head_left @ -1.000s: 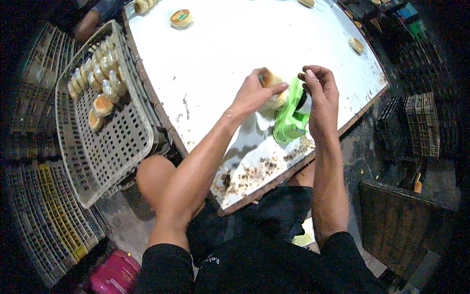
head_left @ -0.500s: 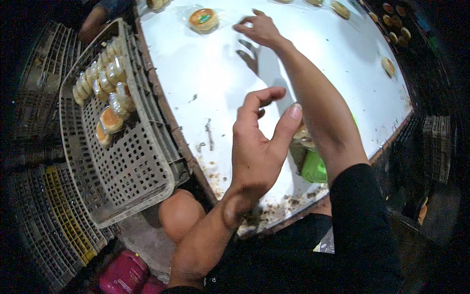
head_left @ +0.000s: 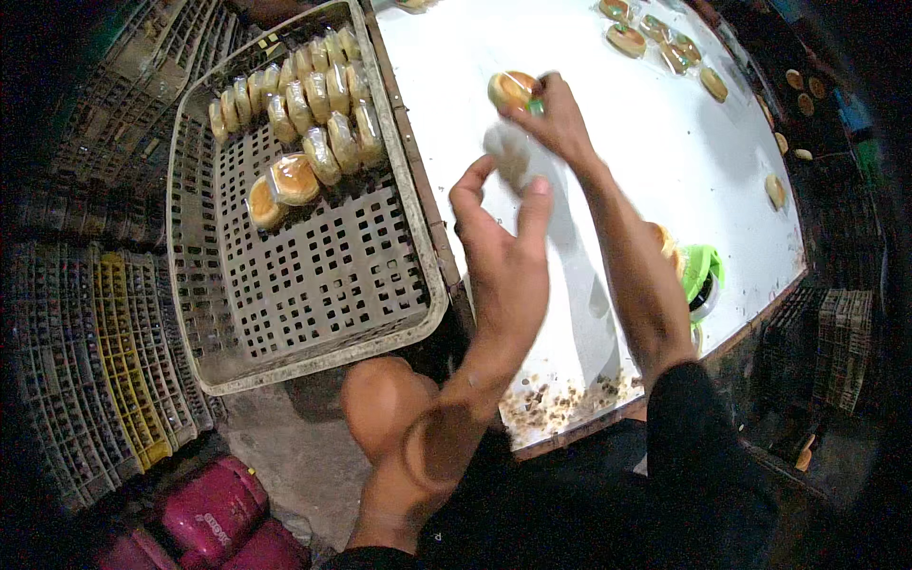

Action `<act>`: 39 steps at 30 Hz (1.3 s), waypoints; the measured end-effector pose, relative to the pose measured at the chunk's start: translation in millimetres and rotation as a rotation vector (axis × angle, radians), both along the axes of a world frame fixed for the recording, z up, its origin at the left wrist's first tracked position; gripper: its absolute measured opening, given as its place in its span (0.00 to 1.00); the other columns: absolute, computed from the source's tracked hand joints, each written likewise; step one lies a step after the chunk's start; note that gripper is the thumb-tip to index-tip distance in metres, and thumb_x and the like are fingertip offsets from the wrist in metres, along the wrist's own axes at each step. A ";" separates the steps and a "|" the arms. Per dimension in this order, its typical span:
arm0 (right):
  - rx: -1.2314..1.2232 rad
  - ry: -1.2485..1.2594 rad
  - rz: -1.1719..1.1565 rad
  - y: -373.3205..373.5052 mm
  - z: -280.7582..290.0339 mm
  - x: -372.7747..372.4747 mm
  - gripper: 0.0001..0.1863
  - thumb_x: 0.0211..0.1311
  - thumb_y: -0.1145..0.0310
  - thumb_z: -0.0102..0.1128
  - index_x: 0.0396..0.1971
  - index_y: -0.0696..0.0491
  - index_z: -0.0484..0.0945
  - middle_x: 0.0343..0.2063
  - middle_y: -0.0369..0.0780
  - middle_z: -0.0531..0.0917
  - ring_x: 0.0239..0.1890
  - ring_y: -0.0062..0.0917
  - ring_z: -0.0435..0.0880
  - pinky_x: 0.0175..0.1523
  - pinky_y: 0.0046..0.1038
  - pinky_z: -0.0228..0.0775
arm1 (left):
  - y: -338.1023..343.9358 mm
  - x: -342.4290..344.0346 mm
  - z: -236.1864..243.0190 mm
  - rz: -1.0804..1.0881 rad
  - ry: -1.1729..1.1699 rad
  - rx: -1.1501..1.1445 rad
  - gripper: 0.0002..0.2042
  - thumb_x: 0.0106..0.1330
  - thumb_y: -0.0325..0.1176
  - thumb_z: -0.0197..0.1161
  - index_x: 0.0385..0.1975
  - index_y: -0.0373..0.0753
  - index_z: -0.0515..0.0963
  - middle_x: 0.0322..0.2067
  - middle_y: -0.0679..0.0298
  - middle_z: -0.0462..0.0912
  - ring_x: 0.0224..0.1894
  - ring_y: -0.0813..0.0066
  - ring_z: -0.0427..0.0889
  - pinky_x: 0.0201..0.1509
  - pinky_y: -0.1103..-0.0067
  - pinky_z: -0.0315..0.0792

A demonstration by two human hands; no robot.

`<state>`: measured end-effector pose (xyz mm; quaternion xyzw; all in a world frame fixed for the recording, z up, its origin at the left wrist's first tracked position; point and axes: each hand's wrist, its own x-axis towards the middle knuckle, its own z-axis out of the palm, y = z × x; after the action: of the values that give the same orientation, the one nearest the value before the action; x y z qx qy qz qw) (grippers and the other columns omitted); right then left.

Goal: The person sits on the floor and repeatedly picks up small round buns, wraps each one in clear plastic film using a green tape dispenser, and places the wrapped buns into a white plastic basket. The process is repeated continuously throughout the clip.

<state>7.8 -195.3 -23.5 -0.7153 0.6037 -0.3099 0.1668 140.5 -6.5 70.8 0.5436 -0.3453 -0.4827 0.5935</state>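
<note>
Right hand [head_left: 556, 116] gripping a bun [head_left: 511, 87] toward the far left of the tabletop [head_left: 570, 38], I hold my left hand [head_left: 503, 247] nearer, open and empty. Packed buns [head_left: 296, 104] fill only the far part of the left-side crate [head_left: 323, 271]; other buns [head_left: 625, 41] lie outside it, far right.

The right forearm [head_left: 632, 256] hides part of one bun [head_left: 671, 247] on the tabletop [head_left: 442, 104]. At the tabletop's far end, the upper picture edge truncates another bun [head_left: 415, 4]. Above the tabletop, slight blur softens the right hand [head_left: 559, 122].
</note>
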 end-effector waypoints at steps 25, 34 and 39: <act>-0.318 -0.577 -0.307 369.4 132.5 -48.7 0.08 0.72 0.70 0.50 0.37 0.59 0.71 0.44 0.46 0.76 0.49 0.31 0.76 0.57 0.29 0.66 | 123.3 -18.7 33.8 -0.139 -0.291 -0.607 0.08 0.77 0.33 0.48 0.40 0.34 0.69 0.43 0.54 0.77 0.50 0.68 0.76 0.59 0.70 0.70; -0.299 -1.132 0.007 378.4 138.4 -27.4 0.07 0.77 0.68 0.44 0.46 0.55 0.67 0.41 0.42 0.80 0.43 0.26 0.82 0.51 0.32 0.79 | 129.4 -20.6 24.4 -0.314 0.098 -0.477 0.10 0.78 0.35 0.49 0.39 0.34 0.67 0.26 0.65 0.74 0.29 0.81 0.73 0.35 0.81 0.76; -0.152 -1.357 -0.049 368.0 128.0 -4.5 0.08 0.77 0.63 0.43 0.45 0.51 0.62 0.35 0.45 0.82 0.39 0.31 0.85 0.51 0.38 0.79 | 132.4 -20.9 2.4 -0.099 -0.164 -0.561 0.15 0.72 0.33 0.58 0.52 0.33 0.64 0.45 0.55 0.71 0.46 0.74 0.73 0.51 0.76 0.73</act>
<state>3.2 172.7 104.5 -0.3582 0.3581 -0.7352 0.4505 119.5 125.9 73.1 0.3782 -0.5381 -0.3510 0.6665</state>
